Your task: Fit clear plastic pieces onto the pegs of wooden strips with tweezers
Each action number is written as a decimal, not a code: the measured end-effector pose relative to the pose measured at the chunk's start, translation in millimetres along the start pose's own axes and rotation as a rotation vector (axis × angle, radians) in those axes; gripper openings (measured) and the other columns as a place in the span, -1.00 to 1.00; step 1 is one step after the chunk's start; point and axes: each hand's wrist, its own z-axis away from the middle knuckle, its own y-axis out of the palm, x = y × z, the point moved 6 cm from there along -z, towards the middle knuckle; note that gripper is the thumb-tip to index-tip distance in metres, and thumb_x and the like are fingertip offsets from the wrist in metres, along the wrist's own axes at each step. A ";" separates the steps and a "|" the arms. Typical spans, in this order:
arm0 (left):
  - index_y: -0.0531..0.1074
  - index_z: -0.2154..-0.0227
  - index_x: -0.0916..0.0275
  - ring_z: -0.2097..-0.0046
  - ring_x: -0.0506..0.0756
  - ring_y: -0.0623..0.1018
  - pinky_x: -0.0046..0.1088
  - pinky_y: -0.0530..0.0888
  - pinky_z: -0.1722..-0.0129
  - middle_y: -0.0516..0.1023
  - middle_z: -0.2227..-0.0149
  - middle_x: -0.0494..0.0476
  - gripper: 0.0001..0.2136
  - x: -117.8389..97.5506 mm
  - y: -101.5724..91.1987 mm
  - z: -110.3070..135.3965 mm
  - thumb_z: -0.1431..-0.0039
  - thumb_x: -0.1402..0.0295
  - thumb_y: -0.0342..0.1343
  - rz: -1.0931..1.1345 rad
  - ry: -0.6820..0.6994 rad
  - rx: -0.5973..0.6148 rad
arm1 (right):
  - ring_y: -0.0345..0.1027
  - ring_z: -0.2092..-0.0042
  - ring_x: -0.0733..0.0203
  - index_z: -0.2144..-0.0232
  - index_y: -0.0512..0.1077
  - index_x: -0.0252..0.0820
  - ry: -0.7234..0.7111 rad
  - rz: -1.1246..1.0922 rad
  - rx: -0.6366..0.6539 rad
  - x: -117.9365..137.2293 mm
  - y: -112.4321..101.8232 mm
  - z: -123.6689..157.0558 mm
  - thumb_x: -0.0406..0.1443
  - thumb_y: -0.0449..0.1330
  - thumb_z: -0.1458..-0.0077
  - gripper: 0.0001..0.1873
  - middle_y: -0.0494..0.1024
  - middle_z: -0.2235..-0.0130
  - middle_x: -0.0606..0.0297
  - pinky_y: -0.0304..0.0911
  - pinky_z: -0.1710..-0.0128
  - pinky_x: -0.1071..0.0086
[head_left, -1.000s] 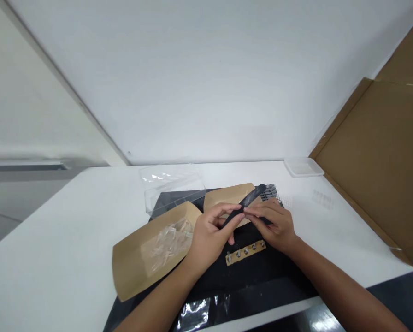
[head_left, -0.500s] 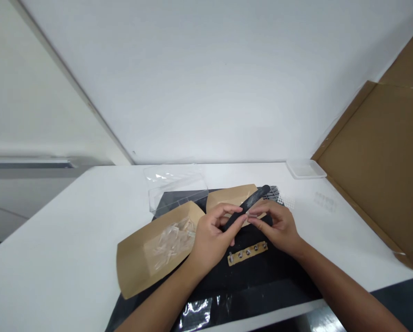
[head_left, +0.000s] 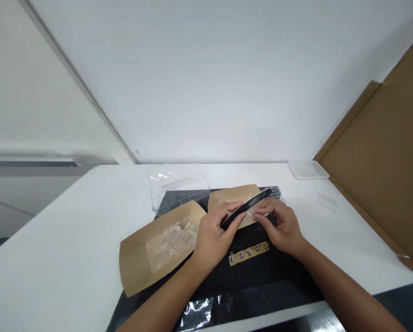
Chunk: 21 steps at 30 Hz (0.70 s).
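Note:
My left hand [head_left: 215, 230] is closed around a black nail file [head_left: 250, 203], which tilts up toward the right. Close beside it, the fingertips of my right hand [head_left: 279, 223] pinch a small clear piece that looks like a nail tip, partly hidden by the fingers. Below both hands lies a narrow tan strip [head_left: 249, 253] with several small metal-topped posts in a row. A kraft paper tray [head_left: 137, 269] to the left holds clear plastic pieces [head_left: 177, 237]. Behind my hands sits a second paper tray [head_left: 223, 196], partly covered by them.
A black mat [head_left: 262, 286] lies under the work on a white table [head_left: 54, 249]. Clear plastic boxes [head_left: 179, 184] stand at the back left. A shallow translucent container [head_left: 308, 169] and sheets of small dots [head_left: 327, 202] are at the right, near a large cardboard panel [head_left: 375, 170].
The nail file has turned, now showing more of its narrow edge. My right hand's fingertips have moved slightly away from the file. The view has shifted a little.

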 end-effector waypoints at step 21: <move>0.68 0.07 0.18 0.62 -0.10 0.49 -0.58 0.45 0.57 0.68 0.32 0.05 -0.79 -0.1 7.1 8.0 -0.32 0.24 0.27 0.193 -0.156 -0.003 | 0.59 0.25 0.13 0.16 0.36 -0.08 -0.342 0.488 -0.106 15.8 18.3 4.4 -0.52 0.10 -0.31 -0.77 0.65 0.30 0.27 0.26 0.27 0.22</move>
